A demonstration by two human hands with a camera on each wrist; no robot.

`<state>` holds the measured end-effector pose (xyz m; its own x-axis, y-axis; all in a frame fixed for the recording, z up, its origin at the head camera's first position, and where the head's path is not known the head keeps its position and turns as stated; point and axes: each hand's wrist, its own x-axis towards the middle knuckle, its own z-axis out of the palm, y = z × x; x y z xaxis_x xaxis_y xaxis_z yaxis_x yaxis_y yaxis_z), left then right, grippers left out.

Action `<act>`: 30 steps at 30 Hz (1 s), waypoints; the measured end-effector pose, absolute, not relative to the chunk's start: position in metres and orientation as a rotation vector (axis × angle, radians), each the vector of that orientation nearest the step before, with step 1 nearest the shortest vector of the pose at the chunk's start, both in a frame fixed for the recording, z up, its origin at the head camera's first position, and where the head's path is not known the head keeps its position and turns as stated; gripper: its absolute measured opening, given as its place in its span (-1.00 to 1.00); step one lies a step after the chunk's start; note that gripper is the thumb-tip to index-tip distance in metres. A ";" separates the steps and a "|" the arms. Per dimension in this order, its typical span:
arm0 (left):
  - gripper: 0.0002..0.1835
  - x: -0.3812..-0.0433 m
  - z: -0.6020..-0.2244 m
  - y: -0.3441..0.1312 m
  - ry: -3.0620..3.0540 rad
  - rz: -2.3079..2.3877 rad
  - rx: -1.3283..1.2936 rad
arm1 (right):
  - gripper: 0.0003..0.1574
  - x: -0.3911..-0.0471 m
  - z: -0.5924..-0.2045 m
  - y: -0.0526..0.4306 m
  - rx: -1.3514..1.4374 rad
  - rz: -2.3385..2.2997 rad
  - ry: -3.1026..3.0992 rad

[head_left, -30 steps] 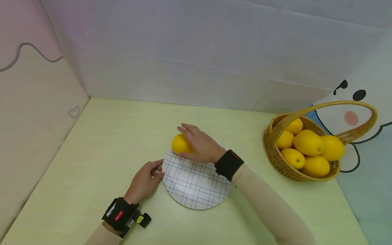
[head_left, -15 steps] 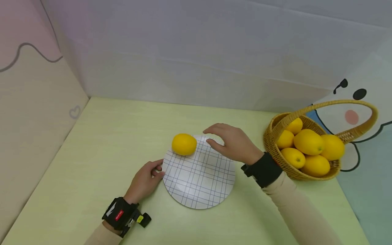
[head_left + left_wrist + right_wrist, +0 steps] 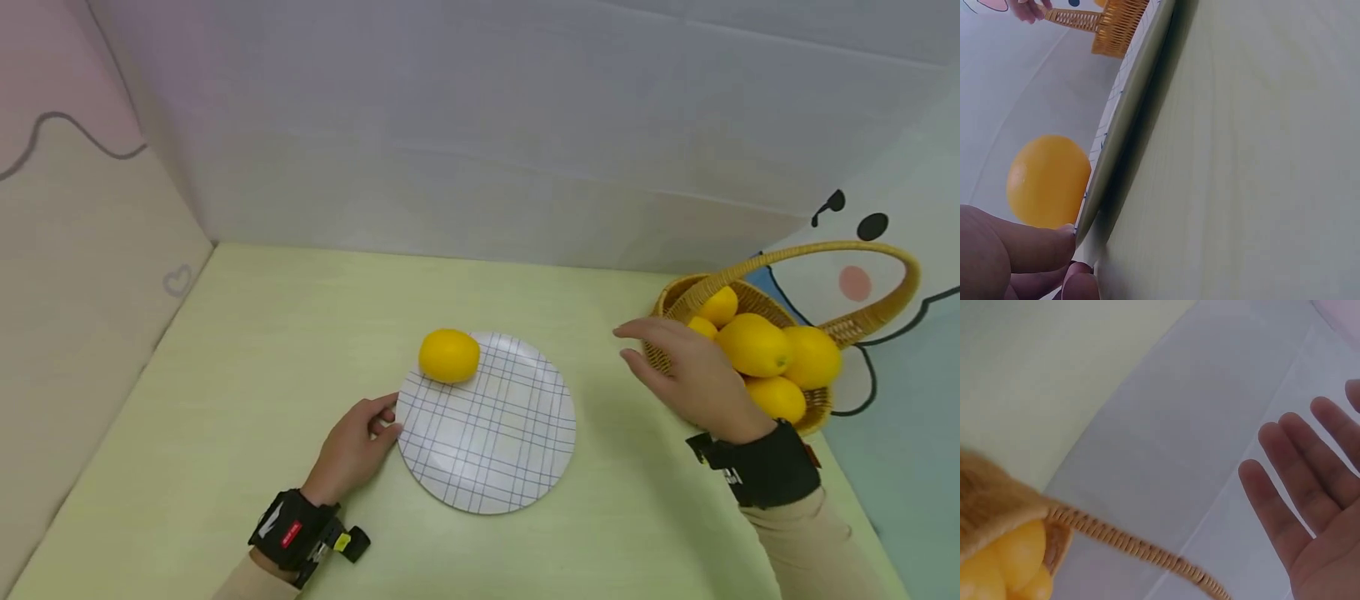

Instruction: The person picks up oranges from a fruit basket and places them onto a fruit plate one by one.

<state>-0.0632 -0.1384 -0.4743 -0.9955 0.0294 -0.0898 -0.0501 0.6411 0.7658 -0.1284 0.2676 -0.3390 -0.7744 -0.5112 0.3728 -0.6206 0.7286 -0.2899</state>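
Observation:
My left hand [image 3: 352, 450] pinches the left rim of a round white plate [image 3: 487, 454] with blue grid lines. In the left wrist view the thumb [image 3: 1041, 247] lies on the plate's upper side, and fingers curl below its edge. One yellow lemon [image 3: 449, 356] rests on the plate near its far left rim. My right hand [image 3: 693, 379] is in the air by the left side of a wicker basket [image 3: 759, 305], hiding part of it. Nothing is in that hand; its fingers [image 3: 1310, 469] are extended and apart from the thumb. Several lemons [image 3: 753, 346] lie in the basket.
The basket's tall arched handle [image 3: 873, 321] leans toward the right wall. The pale table [image 3: 300, 325] meets a white backdrop [image 3: 450, 167] at the back and a printed panel [image 3: 75, 317] on the left.
My right hand has let go of the lemon on the plate and moved right to the basket. The left hand, plate and lemon have stayed in place.

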 end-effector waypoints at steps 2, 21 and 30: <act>-0.53 -0.063 -0.475 -0.139 2.765 1.282 -0.022 | -0.60 -0.125 -0.339 0.283 0.822 0.583 -2.671; -0.52 -0.064 -0.477 -0.139 2.743 1.285 -0.042 | 0.08 -0.146 -0.342 0.381 0.123 0.549 -3.008; -0.52 -0.064 -0.477 -0.139 2.738 1.292 -0.044 | 0.15 -0.158 -0.362 0.395 0.128 0.395 -3.122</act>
